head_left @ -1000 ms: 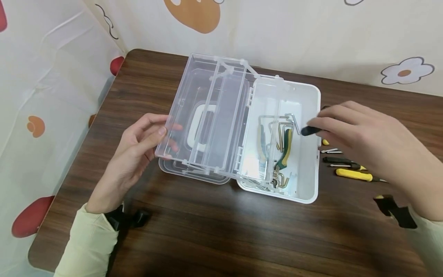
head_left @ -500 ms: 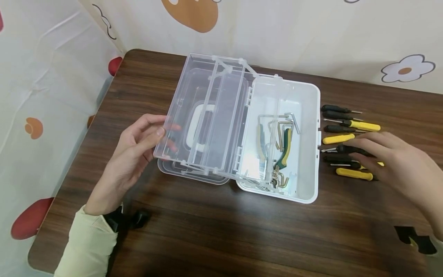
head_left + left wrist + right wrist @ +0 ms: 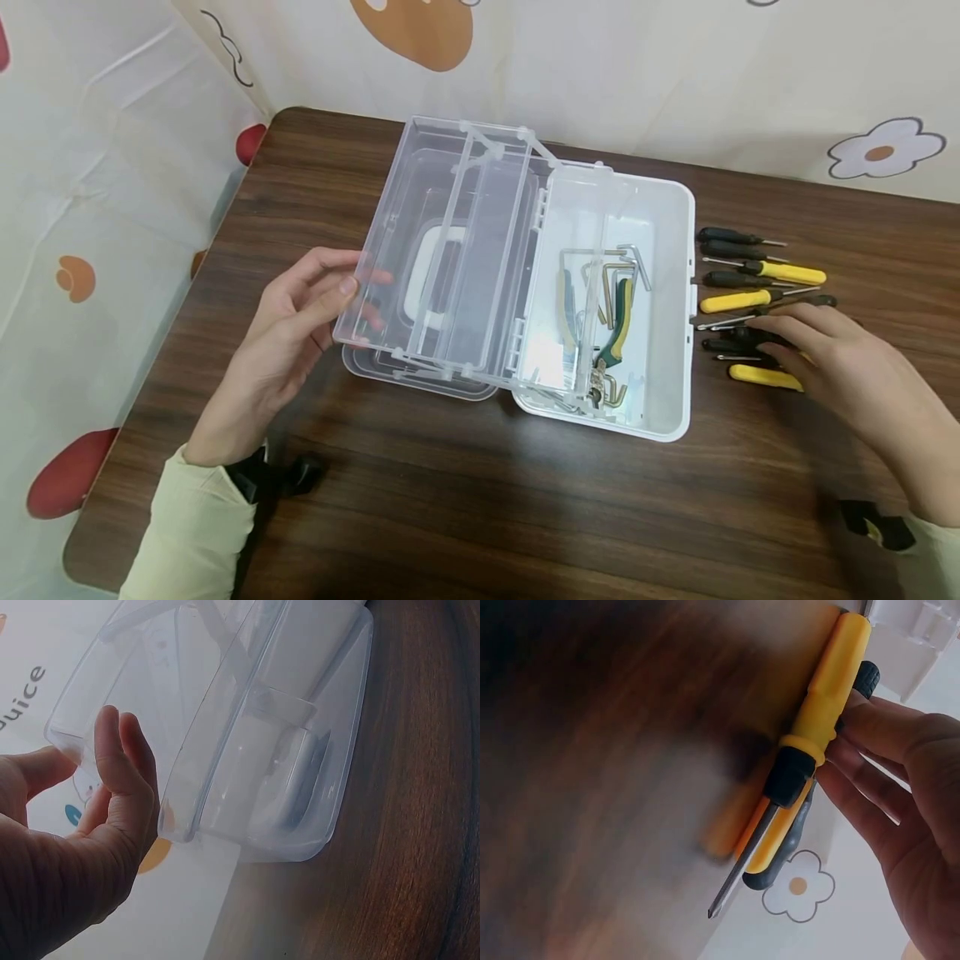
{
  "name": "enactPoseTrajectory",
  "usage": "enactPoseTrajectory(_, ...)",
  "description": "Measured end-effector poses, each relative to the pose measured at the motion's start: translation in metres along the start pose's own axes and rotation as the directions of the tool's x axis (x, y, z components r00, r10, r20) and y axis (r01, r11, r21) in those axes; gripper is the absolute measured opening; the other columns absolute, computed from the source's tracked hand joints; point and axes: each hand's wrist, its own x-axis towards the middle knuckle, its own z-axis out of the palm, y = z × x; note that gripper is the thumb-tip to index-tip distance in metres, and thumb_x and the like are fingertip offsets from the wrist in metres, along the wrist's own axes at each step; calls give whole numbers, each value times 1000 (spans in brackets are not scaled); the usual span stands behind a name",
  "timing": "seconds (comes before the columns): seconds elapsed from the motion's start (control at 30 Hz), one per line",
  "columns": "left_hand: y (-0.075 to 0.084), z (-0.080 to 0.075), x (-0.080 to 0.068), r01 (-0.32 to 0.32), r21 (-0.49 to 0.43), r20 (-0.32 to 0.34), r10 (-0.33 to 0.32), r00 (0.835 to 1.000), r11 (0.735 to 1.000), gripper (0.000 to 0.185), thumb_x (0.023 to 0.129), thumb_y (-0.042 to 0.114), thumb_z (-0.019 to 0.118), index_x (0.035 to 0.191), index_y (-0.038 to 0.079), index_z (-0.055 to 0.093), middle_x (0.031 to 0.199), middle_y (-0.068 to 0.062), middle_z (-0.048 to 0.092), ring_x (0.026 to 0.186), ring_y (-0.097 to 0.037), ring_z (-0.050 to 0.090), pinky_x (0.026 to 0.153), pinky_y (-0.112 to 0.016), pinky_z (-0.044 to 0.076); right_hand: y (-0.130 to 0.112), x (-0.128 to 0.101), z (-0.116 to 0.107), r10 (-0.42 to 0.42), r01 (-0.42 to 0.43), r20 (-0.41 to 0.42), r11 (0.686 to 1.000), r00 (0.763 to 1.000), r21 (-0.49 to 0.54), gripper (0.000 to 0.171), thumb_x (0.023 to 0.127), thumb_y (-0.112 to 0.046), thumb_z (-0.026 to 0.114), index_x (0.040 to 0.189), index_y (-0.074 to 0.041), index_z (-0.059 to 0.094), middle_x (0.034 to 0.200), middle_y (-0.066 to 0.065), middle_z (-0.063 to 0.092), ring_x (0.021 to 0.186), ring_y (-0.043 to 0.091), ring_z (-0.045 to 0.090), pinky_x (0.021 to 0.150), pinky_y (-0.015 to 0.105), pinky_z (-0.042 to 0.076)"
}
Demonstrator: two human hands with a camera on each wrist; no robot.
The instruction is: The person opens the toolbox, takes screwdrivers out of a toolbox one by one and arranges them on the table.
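A white plastic toolbox (image 3: 663, 400) stands open, its clear lid (image 3: 356, 358) with a white handle folded out to the left. Above the lid, hinged clear trays (image 3: 491, 250) are swung out. My left hand (image 3: 288, 342) holds the tray's outer edge, thumb in front and fingers showing through the plastic. At the right, my right hand (image 3: 840, 358) is down among a row of screwdrivers, thumb and fingertips curled round a black-handled screwdriver (image 3: 756, 335). A yellow screwdriver (image 3: 829, 690) lies in front of those fingertips in the right wrist view, hiding part of the grip.
Pliers (image 3: 618, 325) with green and yellow handles and several hex keys (image 3: 607, 296) lie inside the toolbox. More yellow and black screwdrivers (image 3: 791, 272) lie between the box and my right hand. Patterned cloth (image 3: 637, 75) hangs behind the brown table (image 3: 450, 500).
The right hand, earlier holding a black-handled tool by the box's right rim, moved right and down to the screwdriver row. A black screwdriver there has shifted. The left hand stays.
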Motion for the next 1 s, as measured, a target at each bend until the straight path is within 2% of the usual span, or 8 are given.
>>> enactPoseTrajectory(0.1, 1, 1, 0, -2, -3, 6, 2, 1000, 1000, 27, 108, 4, 51, 134, 6, 57, 116, -5, 76, 76, -15, 75, 69, -29, 63, 0, 0, 1, 5, -5, -5, 1000, 1000, -8, 75, 106, -62, 26, 110, -4, 73, 103, 12, 71, 97, 32, 65, 90, 31, 41)
enactPoseTrajectory(0.3, 3, 2, 1, 6, 5, 5, -6, 1000, 1000, 26, 107, 5, 53, 132, 8, 59, 116, -6, 77, 77, -15, 75, 70, -31, 64, 1, 1, 4, -51, 50, -29, 999, 998, -12, 73, 110, -55, 25, 107, 1, 72, 100, 13, 69, 92, 32, 64, 91, 21, 36)
enactPoseTrajectory(0.4, 5, 3, 0, 20, 37, -22, -20, 1000, 999, 24, 107, 7, 55, 130, 9, 61, 116, -7, 77, 77, -16, 75, 70, -31, 63, 1, 0, 4, -63, 62, -16, 998, 998, -18, 74, 110, -54, 23, 109, 2, 72, 104, 13, 68, 94, 32, 64, 88, 28, 41)
enactPoseTrajectory(0.6, 12, -6, -6, 28, 119, -132, -13, 991, 992, 23, 104, 11, 65, 126, 9, 66, 114, -1, 79, 88, -13, 74, 66, -25, 60, -8, -3, 3, 0, 2, 41, 999, 999, -39, 18, 103, -6, 64, 119, 0, 71, 115, 15, 67, 104, 37, 63, 83, 47, 49)
enactPoseTrajectory(0.7, 8, -11, -9, 26, 168, -213, 11, 977, 985, 22, 102, 13, 68, 124, 9, 68, 112, 3, 79, 92, -13, 69, 64, -23, 56, -19, -3, 0, 46, -44, 45, 998, 998, -33, 45, 83, 13, 77, 125, -2, 70, 119, 15, 67, 109, 37, 61, 85, 49, 49)
enactPoseTrajectory(0.8, 1, -14, -13, 50, 243, -255, 14, 967, 969, 21, 102, 15, 68, 123, 11, 68, 111, 8, 78, 93, -10, 66, 66, -22, 54, -33, -1, -3, 54, -54, -3, 998, 999, 7, 28, 106, -15, 61, 131, -3, 68, 122, 16, 67, 111, 38, 60, 92, 42, 46)
enactPoseTrajectory(0.9, -6, -15, -16, 93, 297, -256, -15, 966, 950, 25, 103, 17, 66, 128, 11, 66, 114, 11, 74, 92, -7, 64, 68, -20, 54, -48, 0, -5, 86, -80, -59, 992, 995, 96, 51, 111, -43, 43, 137, -4, 65, 127, 18, 67, 114, 38, 60, 103, 24, 40)
enactPoseTrajectory(1.0, -10, -15, -19, 162, 369, -245, -72, 967, 915, 39, 105, 22, 64, 141, 8, 60, 116, 16, 69, 92, -3, 63, 71, -19, 56, -65, -1, -4, 190, -179, -39, 963, 981, 201, 44, 109, -34, 55, 146, -11, 59, 138, 18, 63, 124, 31, 58, 109, 5, 29)
